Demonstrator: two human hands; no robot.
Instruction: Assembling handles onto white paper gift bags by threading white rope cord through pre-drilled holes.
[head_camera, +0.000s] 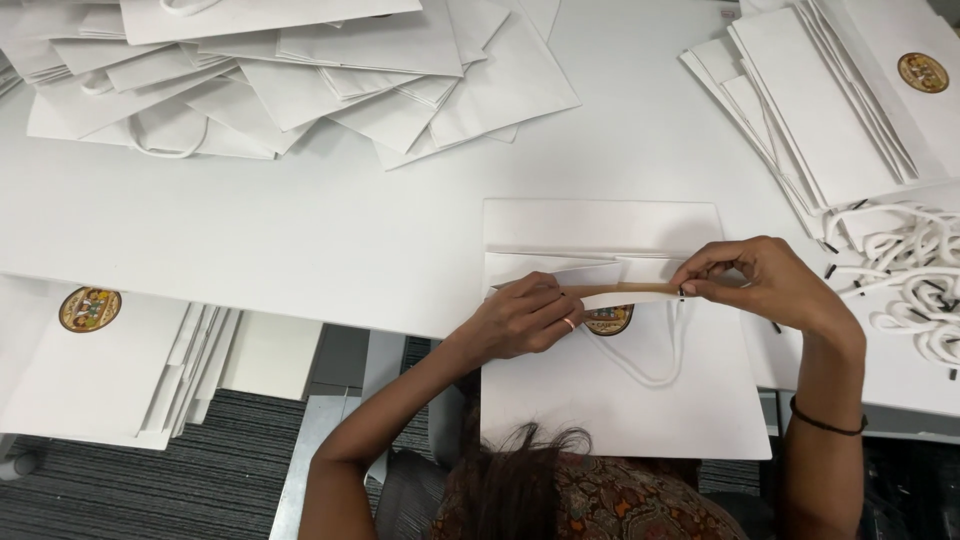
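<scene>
A flat white paper bag (620, 390) lies on the white table (300, 220) in front of me, its open top edge toward the middle. My left hand (520, 315) pinches the left side of the bag's brown-lined top rim (625, 289). My right hand (765, 280) pinches the right end of that rim, near a small dark tip of a cord. A round gold sticker (610, 320) shows on the bag just under the rim, with a white cord handle (650, 370) looping below it.
A heap of flat white bags (300, 70) covers the far left. More stickered bags are stacked at far right (850, 100) and low left (90, 350). Loose white cord handles with black tips (910, 270) pile at the right edge.
</scene>
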